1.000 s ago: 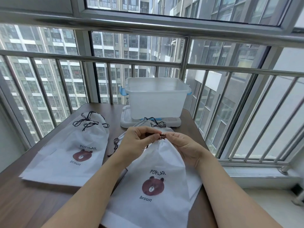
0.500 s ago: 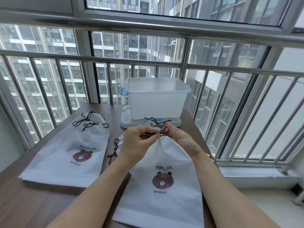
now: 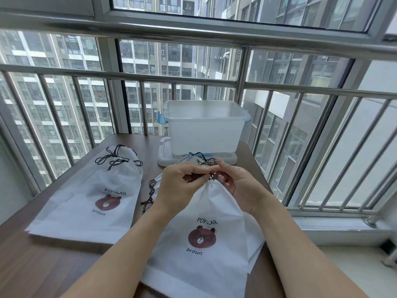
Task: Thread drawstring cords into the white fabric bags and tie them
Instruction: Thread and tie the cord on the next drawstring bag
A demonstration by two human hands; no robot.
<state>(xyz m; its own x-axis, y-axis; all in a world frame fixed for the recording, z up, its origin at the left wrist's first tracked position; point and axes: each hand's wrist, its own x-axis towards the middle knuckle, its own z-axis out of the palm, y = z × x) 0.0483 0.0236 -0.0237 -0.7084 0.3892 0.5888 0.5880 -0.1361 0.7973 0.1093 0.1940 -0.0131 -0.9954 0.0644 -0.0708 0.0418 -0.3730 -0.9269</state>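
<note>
Finished bag: off to the left of our left hand, lying flat on the table, its neck already gathered and its dark cord knotted in a bow. We judge that one done.

Loose cords: just left of our left wrist, a dark strand trails off the edge of the pile under the bag we're working on. Thin, limp stuff; it will flop wherever it's dropped.

Left hand: fingers curled, thumb and forefinger pinching the dark cord right at the bag's neck.

Drawstring cord: bunched between our two hands, at the cinched mouth. It looks thin and likely slippery, so we'd take it close to the knot with fingertips, not by the free ends.

White bag in hand: hanging down from both hands toward us, over the table. Light, soft, non-woven-looking fabric that creases easily; best held at the gathered neck.

Right hand: fingers bent in toward the left, fingertips on the same cord. Which strand it pinches, we cannot tell.

Plastic box: beyond both hands, standing on its lid.
</note>
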